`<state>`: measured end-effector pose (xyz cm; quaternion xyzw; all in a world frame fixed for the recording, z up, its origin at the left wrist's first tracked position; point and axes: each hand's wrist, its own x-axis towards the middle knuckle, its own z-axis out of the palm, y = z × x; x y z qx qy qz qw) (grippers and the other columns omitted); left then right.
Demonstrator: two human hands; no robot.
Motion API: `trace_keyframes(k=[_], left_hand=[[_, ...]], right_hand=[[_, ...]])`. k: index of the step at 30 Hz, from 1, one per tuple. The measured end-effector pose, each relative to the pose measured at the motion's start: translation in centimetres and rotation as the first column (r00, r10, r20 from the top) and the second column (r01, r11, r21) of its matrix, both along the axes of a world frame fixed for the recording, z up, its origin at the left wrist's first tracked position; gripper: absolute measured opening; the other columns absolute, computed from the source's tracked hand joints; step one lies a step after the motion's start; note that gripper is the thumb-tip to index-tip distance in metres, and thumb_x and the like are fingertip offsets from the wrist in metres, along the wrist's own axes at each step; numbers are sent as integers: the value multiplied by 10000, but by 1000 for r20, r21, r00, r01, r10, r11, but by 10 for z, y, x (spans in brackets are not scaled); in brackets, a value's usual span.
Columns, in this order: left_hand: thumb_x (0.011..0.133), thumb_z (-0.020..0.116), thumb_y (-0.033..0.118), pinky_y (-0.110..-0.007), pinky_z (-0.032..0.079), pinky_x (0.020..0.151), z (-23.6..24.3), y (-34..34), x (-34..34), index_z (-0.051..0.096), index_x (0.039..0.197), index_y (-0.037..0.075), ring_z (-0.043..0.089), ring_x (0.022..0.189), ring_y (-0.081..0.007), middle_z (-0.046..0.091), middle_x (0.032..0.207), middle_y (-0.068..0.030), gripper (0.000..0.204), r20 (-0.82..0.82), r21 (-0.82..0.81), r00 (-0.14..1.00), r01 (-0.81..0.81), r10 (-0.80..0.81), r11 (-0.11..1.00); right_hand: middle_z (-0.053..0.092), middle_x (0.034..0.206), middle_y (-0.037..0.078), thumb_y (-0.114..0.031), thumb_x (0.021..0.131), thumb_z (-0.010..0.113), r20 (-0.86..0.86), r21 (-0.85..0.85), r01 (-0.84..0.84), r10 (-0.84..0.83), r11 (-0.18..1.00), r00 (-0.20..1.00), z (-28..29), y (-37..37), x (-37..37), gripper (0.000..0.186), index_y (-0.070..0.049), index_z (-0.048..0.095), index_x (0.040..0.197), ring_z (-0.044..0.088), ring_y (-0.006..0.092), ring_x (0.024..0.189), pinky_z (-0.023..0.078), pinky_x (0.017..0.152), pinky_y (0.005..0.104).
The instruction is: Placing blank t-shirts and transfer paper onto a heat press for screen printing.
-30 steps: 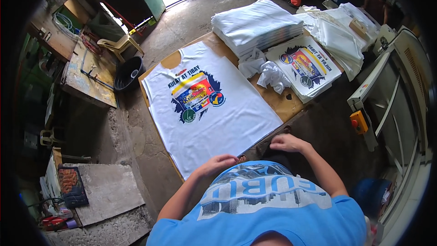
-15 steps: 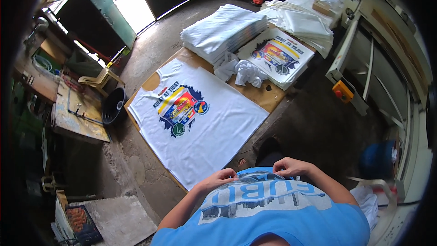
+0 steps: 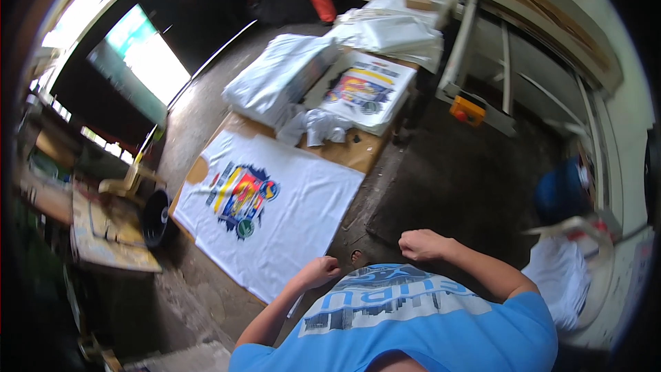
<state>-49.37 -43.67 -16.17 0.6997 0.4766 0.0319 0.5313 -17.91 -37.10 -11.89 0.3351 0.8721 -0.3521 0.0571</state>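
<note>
Across the near end of the tabletop (image 3: 363, 156), one white printed shirt (image 3: 275, 210) lies spread flat, the print facing up. Its neck opening is toward the far left edge, and its hem runs along the right edge, down to the nearest corner. The left hand (image 3: 320, 271) is close to this corner, its fingers folded in; I see nothing held, and I cannot tell whether it touches the hem. The right hand (image 3: 421, 244) is well apart from the tabletop, over the dark floor (image 3: 447, 186), clenched in a loose fist, with nothing visible in it.

The main risk, I think, is at the nearest corner: the cloth seems to reach past the border, so a sleeve or the person's body could catch it and drag the shirt into folds, or down to the dirty floor. A careless pull at the hem could also move the print out of flatness.

Farther along, the pile of printed sheets (image 3: 365, 93) sits near the right edge; a bump there could make the upper ones slide. The crumpled white cloths (image 3: 315, 126), between this pile, the tall white stack (image 3: 275, 79) and the shirt, could be swept onto the print.
</note>
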Motion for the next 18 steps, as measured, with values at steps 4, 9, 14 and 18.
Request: trace_keyframes(k=[4,9,14,18], left_hand=[[797,548,246,-400,449,671,16,25,38,581,801,-9,575,761,-333,569,771,-183,257,-194,134,973,151,-123,979],[790,578,161,-323,464,647,22,45,149,615,833,9,594,719,-241,584,757,-133,162,-63,401,985,173,-162,899],[824,540,126,-310,473,649,75,5,302,596,895,22,602,747,-221,588,820,-111,138,115,427,901,335,-418,840],[827,540,104,-311,484,669,81,-59,361,587,920,34,601,787,-224,583,870,-108,126,186,447,753,507,-631,737]], right_hand=[[582,804,153,-131,761,513,-3,363,206,-220,909,976,-25,-28,49,130,-28,590,775,589,315,806,478,680,417],[573,805,137,-161,773,543,-97,235,582,-577,779,811,-55,-96,61,125,-43,574,802,590,300,801,488,666,401],[587,837,159,-168,767,519,-183,-45,705,-700,708,691,-78,-212,93,143,-46,579,808,584,323,836,475,709,429],[589,841,146,-123,746,515,-220,205,810,-781,549,585,-76,-285,133,109,-46,568,803,577,321,832,456,717,413]])
